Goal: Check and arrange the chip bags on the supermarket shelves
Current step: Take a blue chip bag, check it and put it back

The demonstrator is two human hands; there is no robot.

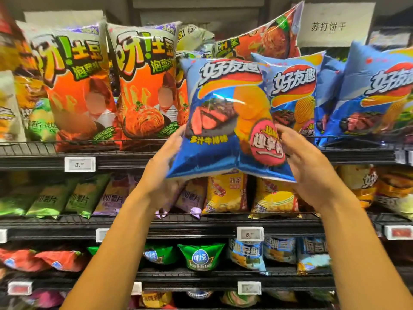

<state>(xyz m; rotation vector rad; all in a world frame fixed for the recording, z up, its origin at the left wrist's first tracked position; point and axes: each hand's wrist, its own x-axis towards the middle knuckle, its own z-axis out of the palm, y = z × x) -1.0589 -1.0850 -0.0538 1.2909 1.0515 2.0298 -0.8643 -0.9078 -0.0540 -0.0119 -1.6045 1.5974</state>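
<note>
Glossy blue foil, puffed like a pillow, the chip bag (225, 117) sits at the centre of view, held up in front of the top shelf (134, 157) of black wire. The left hand (165, 166) grips its lower edge at 7 o'clock; the right hand (306, 166) pinches its lower corner at 4 o'clock, both hands curled on the crinkled film. Matching blue bags (366, 95) stand at 3 o'clock, orange bags (143, 86) at 9 o'clock.

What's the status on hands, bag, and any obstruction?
Left hand and right hand both grip the blue chip bag, held in front of the top shelf. Orange bag lies tilted behind. Nothing blocking.
</note>
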